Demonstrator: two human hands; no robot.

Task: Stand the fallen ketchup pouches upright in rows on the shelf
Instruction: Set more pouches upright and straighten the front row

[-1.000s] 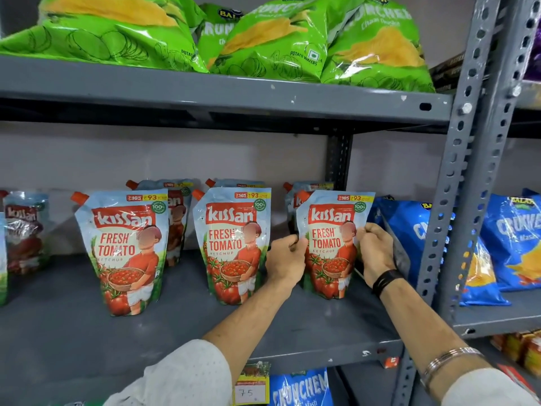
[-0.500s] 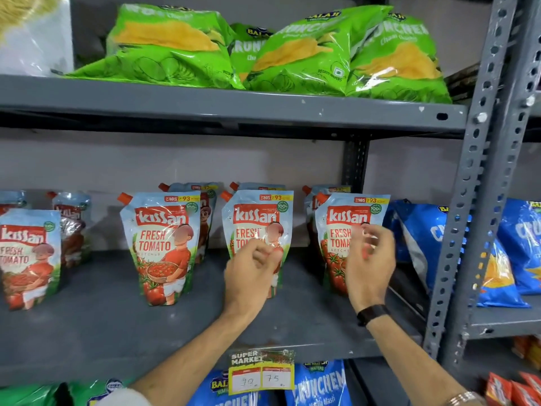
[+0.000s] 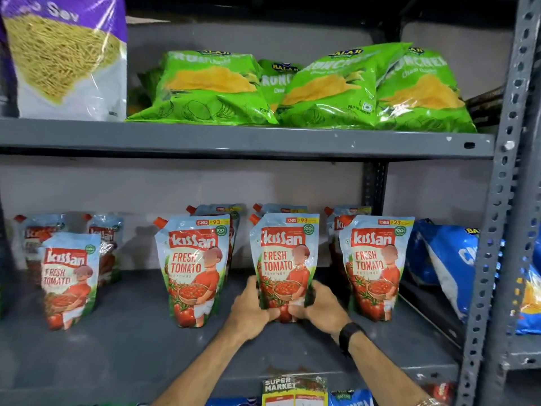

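Several ketchup pouches stand upright on the grey shelf (image 3: 117,356), a front row with more behind. My left hand (image 3: 248,306) and my right hand (image 3: 319,306) clasp the lower sides of the middle front pouch (image 3: 285,259), which stands upright. The right front pouch (image 3: 376,265) stands alone, untouched. Another front pouch (image 3: 194,268) is to the left of my hands, and a further one (image 3: 68,276) stands far left. The back-row pouches (image 3: 339,224) are partly hidden behind the front ones.
Green chip bags (image 3: 292,89) and a purple-and-white snack bag (image 3: 67,57) lie on the shelf above. Blue chip bags (image 3: 445,265) lean at the right end. A grey slotted upright (image 3: 497,200) bounds the right side. A price tag (image 3: 294,389) hangs on the front edge.
Both hands left the right front pouch and moved left onto the middle front pouch, gripping its base. The camera has tilted up and pulled back.
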